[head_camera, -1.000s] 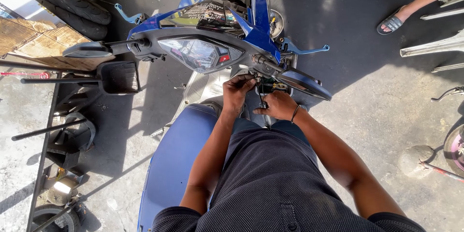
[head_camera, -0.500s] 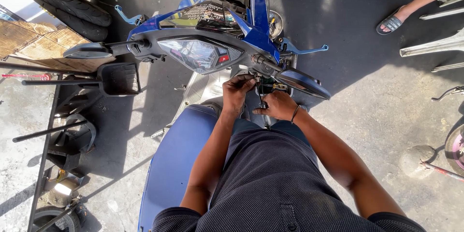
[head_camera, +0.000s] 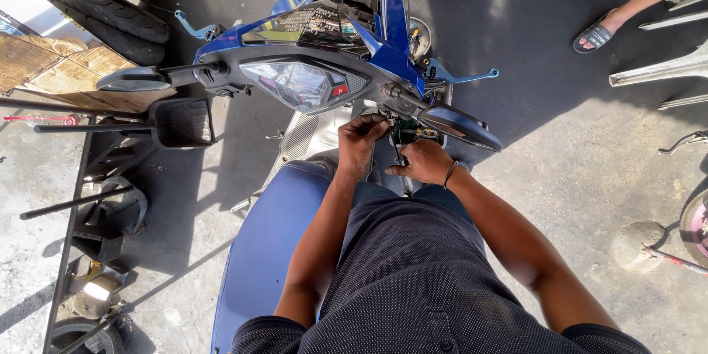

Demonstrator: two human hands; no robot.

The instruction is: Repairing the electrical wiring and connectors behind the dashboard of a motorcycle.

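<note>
Fingers of the left hand (head_camera: 361, 136) are curled together and pinched on something small just under the handlebar cover; what they clamp is too small to tell, probably a wire or connector. Fingers of the right hand (head_camera: 424, 162) are closed around a thin dark tool (head_camera: 399, 153), likely a screwdriver, whose shaft stands nearly upright with its tip toward the exposed wiring (head_camera: 409, 133), green and yellow, in the open gap below the right end of the handlebar. Judgement: one hand steadies the part while the other drives the tool, hence both hands meet close together at that gap. A dark band sits on the right wrist. Work site lies just behind the headlight unit (head_camera: 299, 85) of the blue scooter (head_camera: 383, 22), between the right mirror (head_camera: 461, 125) and the blue seat (head_camera: 273, 251), which the person straddles, facing the steering column. Left mirror (head_camera: 133, 79) and blue brake levers (head_camera: 472, 75) project outward, untouched. On the concrete floor (head_camera: 575, 177): stacked tyres (head_camera: 110, 18) and cardboard sheets at upper left, a black metal rack (head_camera: 66, 199) along the left edge. Another person's sandalled foot (head_camera: 597, 35) stands well apart at upper right.
</note>
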